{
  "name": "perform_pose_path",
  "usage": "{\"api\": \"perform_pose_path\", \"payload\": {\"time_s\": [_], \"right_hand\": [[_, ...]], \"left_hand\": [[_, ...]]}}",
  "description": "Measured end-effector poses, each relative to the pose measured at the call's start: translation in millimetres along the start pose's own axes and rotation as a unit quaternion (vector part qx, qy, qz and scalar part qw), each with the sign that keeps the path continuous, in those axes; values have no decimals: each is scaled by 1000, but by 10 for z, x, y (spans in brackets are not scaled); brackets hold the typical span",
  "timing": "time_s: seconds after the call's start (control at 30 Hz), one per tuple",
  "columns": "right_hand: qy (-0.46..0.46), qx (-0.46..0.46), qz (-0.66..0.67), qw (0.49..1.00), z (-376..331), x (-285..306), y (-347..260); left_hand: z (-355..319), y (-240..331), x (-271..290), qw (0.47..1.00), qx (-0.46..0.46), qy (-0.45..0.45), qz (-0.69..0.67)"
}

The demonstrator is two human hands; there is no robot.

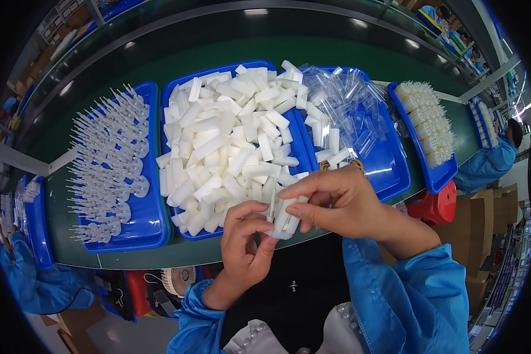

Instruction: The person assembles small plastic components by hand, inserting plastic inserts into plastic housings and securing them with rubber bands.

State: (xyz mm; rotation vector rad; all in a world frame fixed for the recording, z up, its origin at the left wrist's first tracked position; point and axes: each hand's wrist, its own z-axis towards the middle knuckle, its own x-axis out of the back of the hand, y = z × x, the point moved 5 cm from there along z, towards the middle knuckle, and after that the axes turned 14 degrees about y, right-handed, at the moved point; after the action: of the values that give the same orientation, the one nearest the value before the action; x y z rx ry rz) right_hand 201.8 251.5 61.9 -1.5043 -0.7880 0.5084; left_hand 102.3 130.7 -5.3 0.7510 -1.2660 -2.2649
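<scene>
In front of my body, above the tray's near edge, both hands meet at a small white plastic part (285, 230) with a thin upright stem. My left hand (245, 245) grips this part from the left with curled fingers. From the right, my right hand (336, 197) pinches a white foam block (290, 207) between thumb and fingers, against the part and beside its stem. The fingers partly cover where the two touch. Just beyond is a blue tray (169, 94) heaped with similar white foam blocks (218, 135).
At left, a blue tray (141, 235) bears rows of stemmed white parts (109, 165). Right of the foam, another blue tray (389, 174) holds clear plastic pieces (342, 94). Farther right, a blue tray (442, 180) carries packed white pieces (426, 121). A red stool (435, 205) and co-workers' blue sleeves appear beyond.
</scene>
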Motion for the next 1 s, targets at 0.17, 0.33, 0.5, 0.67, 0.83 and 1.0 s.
{"api": "perform_pose_path", "payload": {"time_s": [0.17, 0.33, 0.5, 0.67, 0.83, 1.0], "right_hand": [[35, 63, 45, 996, -149, -13, 68], [1, 42, -2, 999, -84, -4, 35], [56, 54, -162, 984, 484, 261, 15], [134, 203, -428, 870, 1109, 393, 170], [131, 170, -586, 781, 1254, 181, 293], [119, 147, -595, 781, 1290, 75, 371]], "left_hand": [[-17, -19, -2, 997, 47, -22, -60], [-66, -33, -47, 989, 52, -67, -122], [-104, -97, 19, 989, 64, -19, -132], [-148, -65, 6, 991, 47, -40, -119], [-153, -88, 14, 993, 47, -43, -102], [-144, -68, 20, 997, 16, -51, -59]]}}
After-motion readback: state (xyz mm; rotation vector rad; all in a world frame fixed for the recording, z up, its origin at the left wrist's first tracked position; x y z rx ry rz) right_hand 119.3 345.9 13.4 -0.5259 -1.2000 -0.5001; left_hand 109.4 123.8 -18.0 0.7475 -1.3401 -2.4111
